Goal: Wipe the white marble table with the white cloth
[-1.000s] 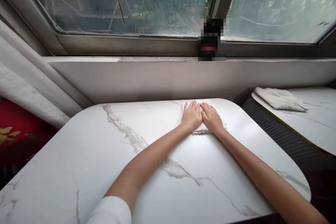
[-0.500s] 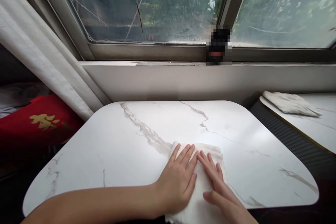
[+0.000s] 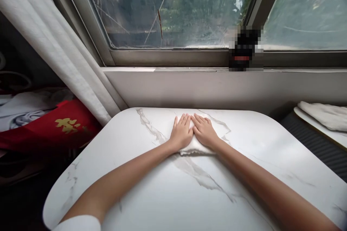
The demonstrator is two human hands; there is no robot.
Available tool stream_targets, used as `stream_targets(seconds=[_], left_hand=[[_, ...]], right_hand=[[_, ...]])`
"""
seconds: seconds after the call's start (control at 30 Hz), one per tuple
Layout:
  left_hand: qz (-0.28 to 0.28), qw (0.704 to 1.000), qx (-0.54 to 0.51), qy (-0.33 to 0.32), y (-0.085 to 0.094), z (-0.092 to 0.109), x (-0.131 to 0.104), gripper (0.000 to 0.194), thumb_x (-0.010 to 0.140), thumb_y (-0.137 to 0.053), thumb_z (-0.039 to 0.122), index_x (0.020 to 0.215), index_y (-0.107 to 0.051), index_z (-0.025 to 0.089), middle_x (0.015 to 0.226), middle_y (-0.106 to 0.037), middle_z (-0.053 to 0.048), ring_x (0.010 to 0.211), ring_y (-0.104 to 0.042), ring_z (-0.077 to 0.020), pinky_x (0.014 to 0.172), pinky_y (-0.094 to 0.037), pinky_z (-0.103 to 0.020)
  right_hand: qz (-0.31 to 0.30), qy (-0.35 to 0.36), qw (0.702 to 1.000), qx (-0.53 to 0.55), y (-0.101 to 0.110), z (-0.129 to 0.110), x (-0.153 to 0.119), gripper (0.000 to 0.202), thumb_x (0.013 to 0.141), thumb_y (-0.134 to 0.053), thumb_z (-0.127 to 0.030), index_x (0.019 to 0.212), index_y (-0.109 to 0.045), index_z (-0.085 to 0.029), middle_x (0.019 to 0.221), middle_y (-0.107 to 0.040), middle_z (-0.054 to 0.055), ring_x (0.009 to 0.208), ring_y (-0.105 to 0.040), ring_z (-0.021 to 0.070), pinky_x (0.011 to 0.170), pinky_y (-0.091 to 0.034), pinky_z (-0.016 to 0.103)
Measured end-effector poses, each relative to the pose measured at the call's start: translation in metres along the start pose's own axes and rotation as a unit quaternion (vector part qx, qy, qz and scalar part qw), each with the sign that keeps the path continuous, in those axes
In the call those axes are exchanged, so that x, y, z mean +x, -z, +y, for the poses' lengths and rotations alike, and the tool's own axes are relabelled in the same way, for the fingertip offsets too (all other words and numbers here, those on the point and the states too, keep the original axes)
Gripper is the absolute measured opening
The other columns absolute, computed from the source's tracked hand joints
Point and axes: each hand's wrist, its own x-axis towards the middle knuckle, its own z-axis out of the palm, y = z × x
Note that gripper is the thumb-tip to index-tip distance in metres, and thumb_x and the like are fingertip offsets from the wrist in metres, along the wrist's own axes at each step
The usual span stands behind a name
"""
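Observation:
A white cloth lies flat on the white marble-patterned table, toward its far edge. My left hand rests palm down on the cloth's left part, fingers stretched forward. Beside it, my right hand presses flat on the cloth, its fingers also extended and angled to the left. The fingertips of the two hands nearly meet. Much of the cloth is hidden beneath both hands.
Behind the table stand a low wall and a window. A pale curtain hangs at the left, near a red fabric item. Another folded cloth sits on a second surface at the right.
Both hands and the cloth have moved away from me, toward the table's far edge. The view has shifted somewhat to the left.

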Motion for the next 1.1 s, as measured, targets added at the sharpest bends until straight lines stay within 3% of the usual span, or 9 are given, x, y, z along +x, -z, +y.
stream_targets(seconds=[0.13, 0.23, 0.37, 0.5, 0.67, 0.8, 0.9, 1.0, 1.1], left_hand=[[0.016, 1.000, 0.004, 0.002, -0.007, -0.018, 0.052, 0.051, 0.092, -0.028, 0.024, 0.141, -0.031, 0.007, 0.148, -0.029, -0.009, 0.138, -0.019, -0.0192, 0.113, -0.007, -0.042], [0.022, 1.000, 0.009, -0.005, -0.010, -0.026, 0.074, 0.050, 0.092, -0.029, 0.024, 0.140, -0.033, 0.007, 0.147, -0.032, -0.009, 0.137, -0.022, -0.0193, 0.113, -0.008, -0.042], [0.028, 0.999, 0.013, -0.011, -0.012, -0.028, 0.078, 0.048, 0.093, -0.029, 0.024, 0.139, -0.035, 0.010, 0.145, -0.035, -0.009, 0.136, -0.024, -0.0194, 0.113, -0.008, -0.042], [0.031, 0.999, 0.017, -0.009, -0.010, -0.023, 0.066, 0.048, 0.094, -0.028, 0.026, 0.139, -0.035, 0.011, 0.146, -0.034, -0.009, 0.136, -0.023, -0.0195, 0.113, -0.009, -0.042], [0.019, 1.000, 0.009, -0.024, -0.003, -0.013, 0.019, 0.048, 0.095, -0.028, 0.028, 0.140, -0.033, 0.012, 0.147, -0.031, -0.009, 0.137, -0.021, -0.0196, 0.113, -0.008, -0.043], [0.000, 0.997, -0.015, -0.079, 0.012, -0.005, -0.047, 0.050, 0.096, -0.028, 0.031, 0.142, -0.028, 0.012, 0.149, -0.027, -0.009, 0.139, -0.016, -0.0189, 0.114, -0.006, -0.044], [-0.018, 0.993, -0.031, -0.115, 0.028, 0.002, -0.103, 0.052, 0.096, -0.027, 0.032, 0.145, -0.023, 0.014, 0.150, -0.023, -0.007, 0.139, -0.013, -0.0186, 0.114, -0.007, -0.044], [-0.035, 0.991, -0.045, -0.120, 0.043, 0.007, -0.152, 0.056, 0.095, -0.032, 0.031, 0.147, -0.014, 0.020, 0.150, -0.019, -0.004, 0.139, -0.014, -0.0210, 0.114, -0.012, -0.046], [-0.042, 0.991, -0.051, -0.116, 0.054, 0.008, -0.188, 0.064, 0.092, -0.038, 0.027, 0.147, -0.005, 0.026, 0.149, -0.020, -0.002, 0.138, -0.019, -0.0232, 0.113, -0.018, -0.049]], right_hand=[[0.029, -0.027, 0.999, -0.024, -0.010, 0.020, 0.047, 0.050, 0.089, -0.025, -0.020, 0.136, -0.041, -0.009, 0.143, -0.039, 0.014, 0.131, -0.034, 0.0228, 0.104, -0.024, 0.042], [0.041, -0.052, 0.997, -0.033, -0.014, 0.028, 0.065, 0.049, 0.090, -0.026, -0.021, 0.136, -0.042, -0.011, 0.142, -0.042, 0.013, 0.132, -0.033, 0.0245, 0.106, -0.020, 0.044], [0.043, -0.053, 0.997, -0.036, -0.015, 0.030, 0.068, 0.049, 0.090, -0.027, -0.019, 0.136, -0.041, -0.011, 0.142, -0.041, 0.013, 0.132, -0.033, 0.0244, 0.108, -0.018, 0.045], [0.041, -0.056, 0.997, -0.022, -0.012, 0.024, 0.057, 0.049, 0.090, -0.028, -0.019, 0.136, -0.041, -0.012, 0.143, -0.040, 0.011, 0.133, -0.032, 0.0229, 0.109, -0.019, 0.043], [0.032, -0.063, 0.997, 0.040, -0.007, 0.003, 0.014, 0.050, 0.089, -0.030, -0.021, 0.137, -0.041, -0.012, 0.145, -0.037, 0.011, 0.135, -0.027, 0.0216, 0.111, -0.014, 0.042], [0.038, -0.061, 0.984, 0.160, -0.008, -0.025, -0.052, 0.050, 0.089, -0.033, -0.028, 0.138, -0.039, -0.019, 0.148, -0.032, 0.007, 0.138, -0.019, 0.0198, 0.113, -0.010, 0.046], [0.031, -0.030, 0.968, 0.245, -0.009, -0.050, -0.108, 0.056, 0.089, -0.036, -0.037, 0.143, -0.029, -0.027, 0.151, -0.022, 0.003, 0.139, -0.012, 0.0222, 0.112, -0.003, 0.052], [-0.013, 0.012, 0.958, 0.285, -0.008, -0.073, -0.151, 0.069, 0.083, -0.044, -0.034, 0.147, -0.016, -0.030, 0.153, -0.011, 0.001, 0.140, -0.005, 0.0272, 0.110, 0.002, 0.058], [-0.080, 0.051, 0.947, 0.307, -0.004, -0.090, -0.172, 0.086, 0.075, -0.052, -0.028, 0.147, -0.005, -0.032, 0.153, -0.001, -0.001, 0.138, 0.001, 0.0319, 0.107, 0.003, 0.063]])
